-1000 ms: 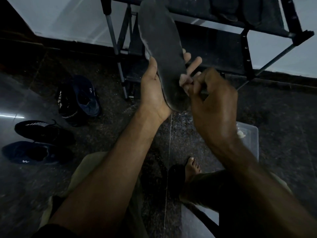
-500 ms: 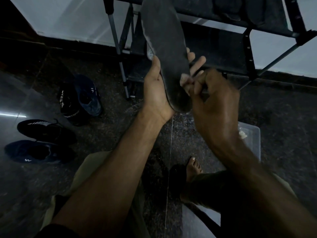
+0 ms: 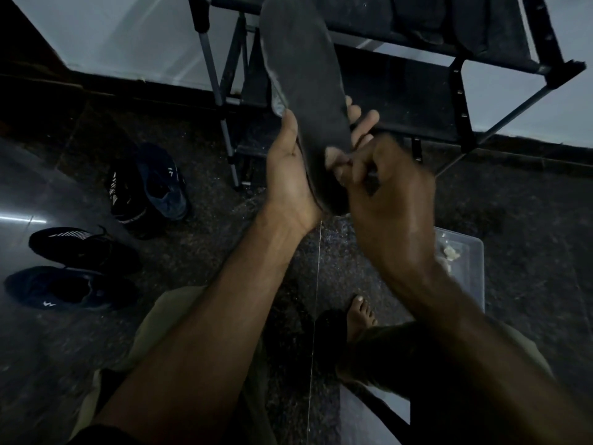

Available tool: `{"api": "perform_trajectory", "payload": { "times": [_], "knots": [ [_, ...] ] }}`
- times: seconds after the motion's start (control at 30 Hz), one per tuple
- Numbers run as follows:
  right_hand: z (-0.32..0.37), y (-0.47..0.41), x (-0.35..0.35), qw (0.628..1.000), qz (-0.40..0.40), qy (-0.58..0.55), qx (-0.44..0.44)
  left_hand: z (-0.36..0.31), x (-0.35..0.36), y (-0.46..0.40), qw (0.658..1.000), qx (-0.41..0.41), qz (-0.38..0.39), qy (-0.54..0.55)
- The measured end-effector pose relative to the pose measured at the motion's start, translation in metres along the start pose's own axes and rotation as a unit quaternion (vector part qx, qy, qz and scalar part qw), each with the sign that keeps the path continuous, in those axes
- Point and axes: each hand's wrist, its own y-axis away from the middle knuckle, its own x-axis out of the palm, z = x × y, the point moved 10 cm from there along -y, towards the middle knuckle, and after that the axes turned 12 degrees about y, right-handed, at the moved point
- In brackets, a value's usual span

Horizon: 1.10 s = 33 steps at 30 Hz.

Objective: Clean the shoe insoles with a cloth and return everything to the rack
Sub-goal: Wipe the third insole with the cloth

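Insole stands upright at 12 o'clock in front of the rack, its heel cupped in your left hand, thumb on one edge and fingers wrapped behind. Your right hand, at 1 o'clock from it, is curled tight against the lower face; whether it pinches a cloth I cannot tell in this dim light. Keep the left grip firm so the sole does not flex, and rub heel to toe. Shoes wait at 9 o'clock, a tub at 4 o'clock.
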Motion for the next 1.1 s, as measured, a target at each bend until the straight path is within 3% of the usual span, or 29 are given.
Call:
{"api": "perform_trajectory", "payload": {
  "times": [0.17,0.4,0.63,0.9,1.1],
  "knots": [
    [0.011,0.037,0.013,0.998,0.055,-0.022,-0.004,-0.008,-0.002,0.002,1.000,0.014,0.002,0.022],
    [-0.005,-0.003,-0.003,1.000,-0.007,0.006,0.015,-0.002,0.001,0.002,1.000,0.005,-0.012,-0.004],
    [0.010,0.036,0.012,0.998,0.053,-0.030,0.011,-0.009,-0.003,0.002,1.000,0.018,-0.001,0.002],
    [-0.003,-0.005,-0.001,1.000,0.000,0.010,-0.005,-0.010,0.003,0.002,1.000,0.008,-0.003,0.003],
    [0.011,0.038,0.012,0.999,0.044,-0.025,-0.014,-0.016,-0.004,0.002,0.999,0.032,-0.001,-0.007]
  ]
}}
